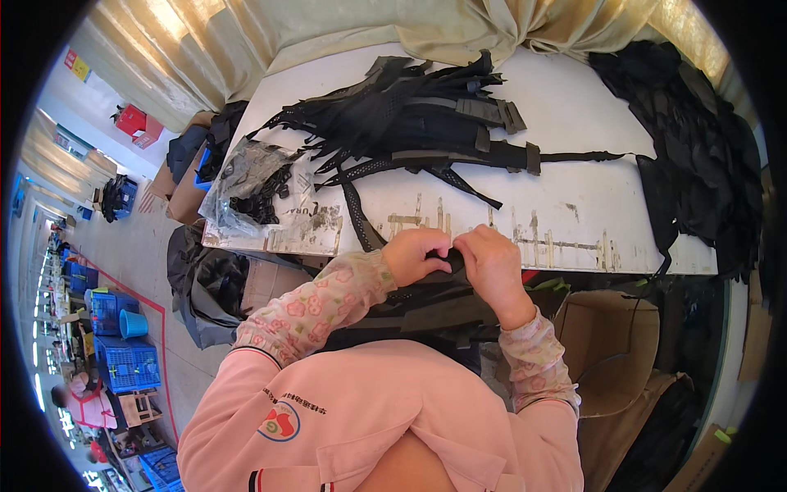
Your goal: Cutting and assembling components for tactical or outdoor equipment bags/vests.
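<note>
At the table's front edge, my left hand [416, 256] and my right hand [494, 266] are close together. Both are closed, thumbs and fingers pinching a black strap [448, 261] that is mostly hidden by the fingers. Whether a small fitting is on it cannot be made out. Below my hands, more dark webbing [434, 307] lies across or hangs over my lap. Beyond them on the table spreads a bundle of black straps [410, 119] with mesh and grey sections. To its left, a clear plastic bag [234, 176] holds small black plastic parts [261, 202].
The white table [574, 221] has brown stains along its front. A heap of black straps [697, 156] hangs over its right end. Below stand an open cardboard box [611, 336] and a black sack [205, 283]. Blue crates [127, 361] and a person [86, 402] are far left.
</note>
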A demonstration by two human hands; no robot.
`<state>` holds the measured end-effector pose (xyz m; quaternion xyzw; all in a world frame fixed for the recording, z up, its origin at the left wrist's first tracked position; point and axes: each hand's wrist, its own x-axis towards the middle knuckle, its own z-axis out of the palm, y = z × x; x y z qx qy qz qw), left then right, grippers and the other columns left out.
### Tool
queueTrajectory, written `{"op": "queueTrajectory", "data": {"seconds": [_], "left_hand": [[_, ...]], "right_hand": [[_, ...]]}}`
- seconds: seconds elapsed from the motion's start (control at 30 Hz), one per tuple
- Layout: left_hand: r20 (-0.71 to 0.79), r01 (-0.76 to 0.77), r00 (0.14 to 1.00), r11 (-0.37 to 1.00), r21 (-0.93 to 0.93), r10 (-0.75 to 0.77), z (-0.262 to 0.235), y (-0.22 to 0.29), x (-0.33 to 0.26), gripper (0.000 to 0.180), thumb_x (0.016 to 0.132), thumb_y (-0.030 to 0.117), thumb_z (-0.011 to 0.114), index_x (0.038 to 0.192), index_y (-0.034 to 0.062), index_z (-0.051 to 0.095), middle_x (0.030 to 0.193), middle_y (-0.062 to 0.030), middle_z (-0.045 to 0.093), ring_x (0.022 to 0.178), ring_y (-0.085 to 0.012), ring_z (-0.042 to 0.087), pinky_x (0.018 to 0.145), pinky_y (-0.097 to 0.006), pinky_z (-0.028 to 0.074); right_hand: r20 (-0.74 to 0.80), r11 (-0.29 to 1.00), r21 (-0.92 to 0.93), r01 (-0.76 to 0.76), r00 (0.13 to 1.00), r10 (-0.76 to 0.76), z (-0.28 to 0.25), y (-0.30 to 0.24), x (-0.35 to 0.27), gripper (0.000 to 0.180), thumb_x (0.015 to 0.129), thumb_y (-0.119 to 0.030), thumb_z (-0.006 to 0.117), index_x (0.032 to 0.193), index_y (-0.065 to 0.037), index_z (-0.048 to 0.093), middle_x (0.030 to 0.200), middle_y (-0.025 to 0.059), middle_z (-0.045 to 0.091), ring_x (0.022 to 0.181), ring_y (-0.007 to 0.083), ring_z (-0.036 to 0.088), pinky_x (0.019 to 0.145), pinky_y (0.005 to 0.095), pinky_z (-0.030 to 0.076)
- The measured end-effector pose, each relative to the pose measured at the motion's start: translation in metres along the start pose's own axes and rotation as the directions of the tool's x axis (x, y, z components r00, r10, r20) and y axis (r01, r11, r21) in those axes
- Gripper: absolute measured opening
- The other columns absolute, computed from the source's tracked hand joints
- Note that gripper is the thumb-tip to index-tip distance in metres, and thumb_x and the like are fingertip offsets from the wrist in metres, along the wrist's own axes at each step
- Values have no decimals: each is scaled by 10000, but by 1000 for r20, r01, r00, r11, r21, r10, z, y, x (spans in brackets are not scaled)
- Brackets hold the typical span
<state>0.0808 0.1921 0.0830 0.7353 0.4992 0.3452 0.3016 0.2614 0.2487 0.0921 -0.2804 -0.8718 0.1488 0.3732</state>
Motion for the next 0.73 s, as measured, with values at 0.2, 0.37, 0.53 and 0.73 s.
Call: {"op": "queueTrajectory", "data": {"seconds": [0.2, 0.37, 0.53, 0.73], "left_hand": [[11, -225, 974, 969, 98, 225, -1, 17, -12, 233, 723, 73, 696, 728, 51, 464, 729, -109, 498, 688, -343, 518, 568, -402, 410], [-60, -29, 998, 998, -60, 25, 3, 6, -15, 203, 766, 97, 716, 791, 48, 521, 676, -79, 480, 610, -224, 500, 571, -307, 417], [94, 230, 973, 935, -271, -213, 2, 6, -16, 127, 819, 76, 663, 872, 22, 560, 788, -37, 558, 725, -114, 526, 656, -252, 440], [-2, 154, 984, 854, -497, -179, -17, 2, -13, 164, 837, 45, 601, 997, 20, 629, 929, -62, 625, 864, -125, 568, 802, -238, 438]], "right_hand": [[342, 614, 500, -611, 791, 508, 14, 26, -21, 110, 801, -95, 587, 708, -46, 554, 600, 24, 496, 576, 114, 485, 527, 270, 391], [526, 107, 705, -701, 618, 584, 25, 16, -32, 158, 841, -130, 552, 708, -45, 562, 633, -22, 510, 594, 66, 464, 539, 228, 367], [561, 124, 706, -697, 658, 503, 30, 2, -36, 148, 867, -129, 546, 752, -44, 583, 660, -23, 523, 621, 68, 476, 586, 218, 387], [666, -93, 744, -661, 725, 177, 21, 17, -39, 366, 917, -163, 556, 1256, -27, 528, 1142, 54, 598, 1021, 116, 547, 854, 254, 425]]}}
